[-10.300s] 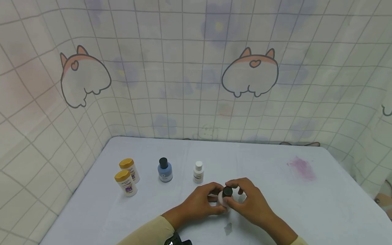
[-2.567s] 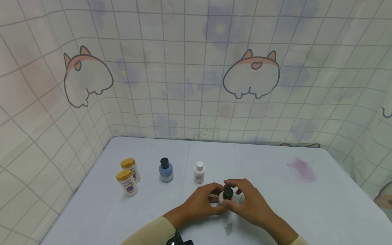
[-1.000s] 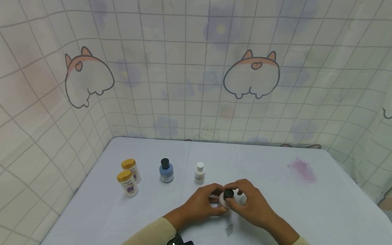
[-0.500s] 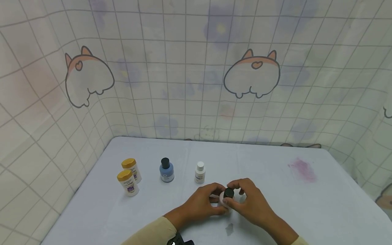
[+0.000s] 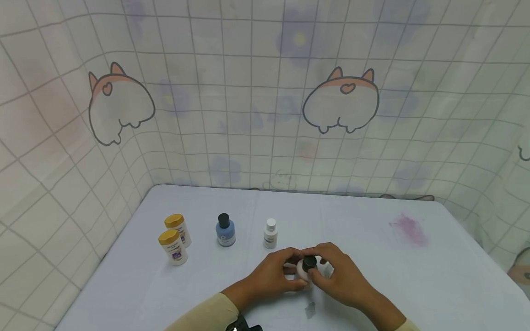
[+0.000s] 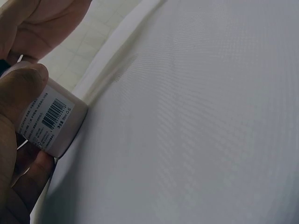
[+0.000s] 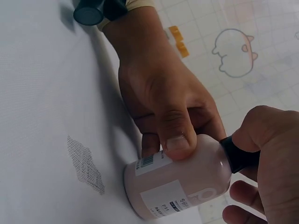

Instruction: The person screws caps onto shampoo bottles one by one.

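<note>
A pale pink bottle (image 7: 205, 161) with a black cap (image 5: 309, 262) stands upright on the white table near the front middle. My left hand (image 5: 273, 273) grips its body, thumb on the near side and fingers behind. With thumb and fingers, my right hand (image 5: 343, 278) pinches the cap from the right. The left wrist view shows a barcode label on the pink bottle (image 6: 63, 123). Behind the hands is a small white bottle (image 5: 270, 236). Left of it stands a blue bottle (image 5: 225, 233) with a black cap.
Two white jars with yellow lids, a front jar (image 5: 175, 254) and a back jar (image 5: 182, 232), stand at the left of the table (image 5: 372, 257). A pink stain (image 5: 409, 230) marks the cloth at right. A grid-patterned curtain (image 5: 256, 115) hangs around the back and sides.
My right thumb and fingers shift slightly around the black cap from frame to frame. The left hand and the pink bottle stay in about the same place, and the other containers have not moved.
</note>
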Demonstrator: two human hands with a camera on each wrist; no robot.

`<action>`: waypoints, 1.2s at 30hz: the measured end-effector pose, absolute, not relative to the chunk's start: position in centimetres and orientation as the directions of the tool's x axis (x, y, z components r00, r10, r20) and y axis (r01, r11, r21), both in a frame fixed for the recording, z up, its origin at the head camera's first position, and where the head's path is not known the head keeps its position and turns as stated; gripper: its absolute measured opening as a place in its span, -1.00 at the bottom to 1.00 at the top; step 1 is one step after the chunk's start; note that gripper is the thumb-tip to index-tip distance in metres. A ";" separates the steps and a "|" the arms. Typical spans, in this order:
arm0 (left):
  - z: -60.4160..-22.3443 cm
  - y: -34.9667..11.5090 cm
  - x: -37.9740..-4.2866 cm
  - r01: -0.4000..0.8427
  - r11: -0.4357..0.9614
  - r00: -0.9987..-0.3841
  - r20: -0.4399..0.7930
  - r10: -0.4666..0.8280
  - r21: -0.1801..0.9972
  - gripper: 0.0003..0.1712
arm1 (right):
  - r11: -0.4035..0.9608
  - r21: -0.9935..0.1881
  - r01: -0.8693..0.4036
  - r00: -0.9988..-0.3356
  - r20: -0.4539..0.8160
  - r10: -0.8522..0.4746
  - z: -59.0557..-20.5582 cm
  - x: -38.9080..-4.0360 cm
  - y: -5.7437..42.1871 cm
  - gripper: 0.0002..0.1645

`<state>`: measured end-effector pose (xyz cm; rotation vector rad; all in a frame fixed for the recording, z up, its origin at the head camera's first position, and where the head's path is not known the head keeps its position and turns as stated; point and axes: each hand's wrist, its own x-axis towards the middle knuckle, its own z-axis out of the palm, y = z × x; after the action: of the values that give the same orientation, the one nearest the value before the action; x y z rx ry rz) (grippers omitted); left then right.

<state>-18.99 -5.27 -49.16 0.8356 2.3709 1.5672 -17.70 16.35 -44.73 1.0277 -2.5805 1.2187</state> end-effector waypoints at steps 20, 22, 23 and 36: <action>-49.1 -5.2 -19.0 0.354 0.282 -0.824 0.154 0.545 0.892 -0.39 | 0.577 -0.699 -0.423 -0.895 0.222 -0.387 -45.3 -17.3 15.7 -0.42; -49.1 -5.2 -19.0 0.352 0.285 -0.825 0.152 0.545 0.892 -0.38 | 0.553 -0.683 -0.477 -0.865 0.254 -0.433 -45.3 -17.3 15.8 -0.44; -49.1 -5.2 -19.0 0.351 0.280 -0.824 0.153 0.546 0.893 -0.38 | 0.540 -0.679 -0.497 -0.852 0.266 -0.450 -45.3 -17.3 15.9 -0.47; -49.0 -5.3 -19.0 0.335 0.278 -0.826 0.138 0.547 0.900 -0.35 | 0.512 -0.663 -0.546 -0.827 0.330 -0.455 -45.2 -17.6 16.1 -0.59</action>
<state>-19.00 -5.25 -49.04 0.8212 2.3455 1.5752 -17.62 16.12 -45.18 0.8750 -2.6309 1.2160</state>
